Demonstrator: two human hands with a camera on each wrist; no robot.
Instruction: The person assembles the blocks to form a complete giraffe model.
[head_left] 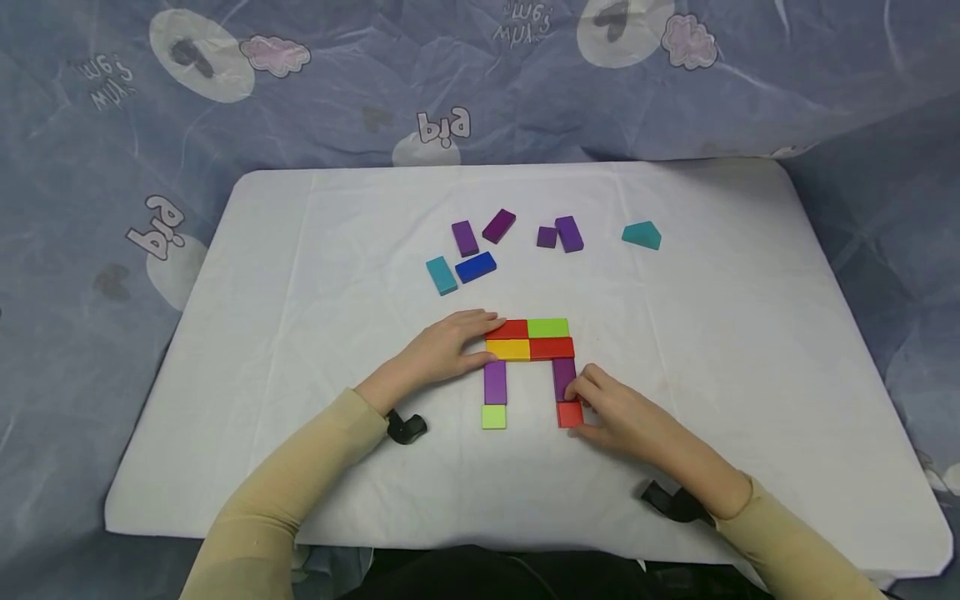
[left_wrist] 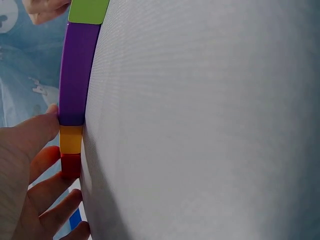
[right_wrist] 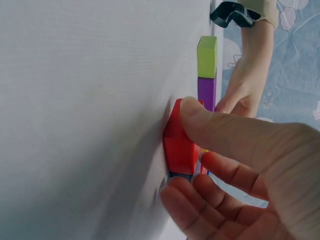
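Note:
Flat coloured blocks lie together in an arch shape on the white table. Across the top run a red block (head_left: pixel 512 329), a light green block (head_left: pixel 547 327), a yellow block (head_left: pixel 507 350) and another red block (head_left: pixel 551 348). Its left leg is a purple block (head_left: pixel 495 382) above a lime square block (head_left: pixel 493 417). The left hand (head_left: pixel 444 347) touches the arch's upper left end with fairly straight fingers. At the right leg, below a purple block (head_left: pixel 562 377), the right hand (head_left: pixel 618 412) pinches a red square block (right_wrist: pixel 180 152) between thumb and fingers.
Farther back lie a teal block (head_left: pixel 442 276), a blue block (head_left: pixel 476 267), several purple blocks (head_left: pixel 465 239) and a teal angled block (head_left: pixel 642 235). The white table (head_left: pixel 360 250) meets a patterned blue cloth (head_left: pixel 315 108). Black wrist devices (head_left: pixel 407 428) sit by both forearms.

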